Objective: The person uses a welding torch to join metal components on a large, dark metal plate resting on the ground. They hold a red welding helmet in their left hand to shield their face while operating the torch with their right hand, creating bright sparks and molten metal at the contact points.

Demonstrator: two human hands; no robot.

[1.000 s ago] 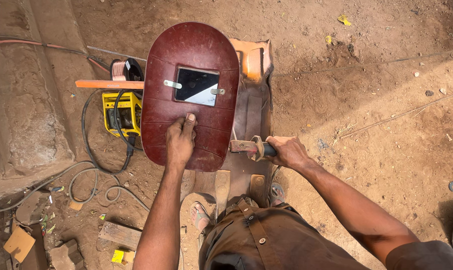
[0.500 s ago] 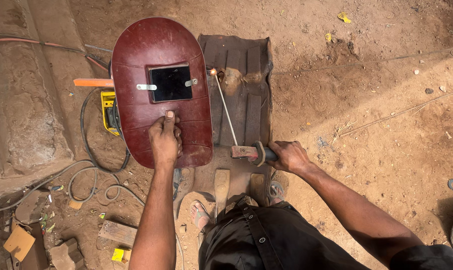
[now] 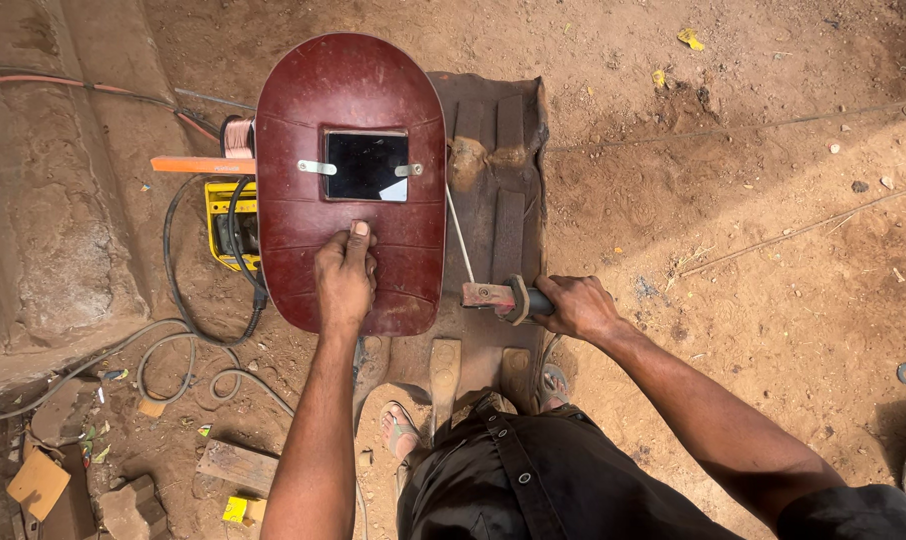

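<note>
1. The left hand (image 3: 345,278) was closed on the lower middle of a dark red welding shield (image 3: 351,180), thumb up the front; the grip behind the shield was hidden. The shield filled the upper centre of the frame, held flat-on between the camera and the work, so that its dark window (image 3: 365,166) lay over the line of sight

2. The right hand (image 3: 573,305) was wrapped tight round the handle of an electrode holder (image 3: 501,298), right of centre. A thin welding rod (image 3: 459,238) ran from the holder up and to the left, and its tip passed behind the shield's right edge, so whether it touched the metal could not be told

3. The workpiece (image 3: 503,170), a rusty frame of flat bars, lay on the dirt ground (image 3: 753,280) directly ahead of the person, upper centre, partly covered by the shield. A pale, rough lump (image 3: 465,160) sat on it just right of the shield, close to where the rod pointed

4. A yellow welding machine (image 3: 225,225) stood at the left, half behind the shield, with black cables (image 3: 188,310) looping over the ground towards the lower left, slack enough to leave the holder free

5. Sandalled feet (image 3: 401,430) showed at the bottom centre, close to the near end of the frame, placing the person right over the work
</note>
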